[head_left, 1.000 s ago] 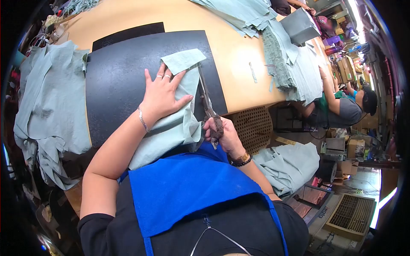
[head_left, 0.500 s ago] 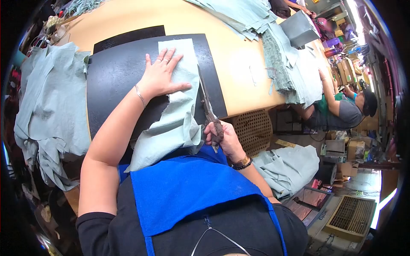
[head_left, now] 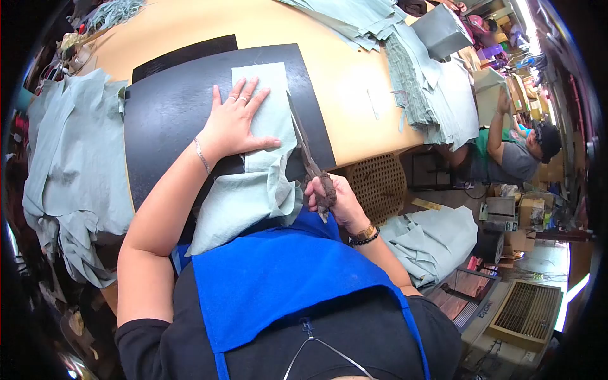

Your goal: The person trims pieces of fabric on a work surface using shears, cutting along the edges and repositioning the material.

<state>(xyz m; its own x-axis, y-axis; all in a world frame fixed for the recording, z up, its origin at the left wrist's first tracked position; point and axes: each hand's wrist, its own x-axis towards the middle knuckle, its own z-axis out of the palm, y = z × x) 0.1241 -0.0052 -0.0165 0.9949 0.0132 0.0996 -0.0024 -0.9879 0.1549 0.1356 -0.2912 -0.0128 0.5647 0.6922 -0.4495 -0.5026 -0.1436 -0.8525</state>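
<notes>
A pale green piece of cloth (head_left: 272,95) lies on a dark cutting board (head_left: 171,114), its near part crumpled and hanging over the edge against my blue apron. My left hand (head_left: 239,123) rests flat on the cloth, fingers spread and thumb out to the right. Long shears (head_left: 303,142) with cloth-wrapped handles are gripped in my right hand (head_left: 335,199), near the table edge. Their blades point away from me along the cloth's right edge; whether they are parted is hard to see.
Stacked green cloth (head_left: 418,88) lies at the table's right, beside a grey box (head_left: 442,31). More cloth (head_left: 79,152) drapes over the left edge. A perforated brown stool or chair (head_left: 377,187) and a cloth bundle (head_left: 437,244) are at my right. A co-worker (head_left: 506,152) sits farther right.
My left hand and the cloth have slid slightly toward me over the board. The shears stay at the cloth's right edge. The co-worker has raised an arm and a piece of cloth.
</notes>
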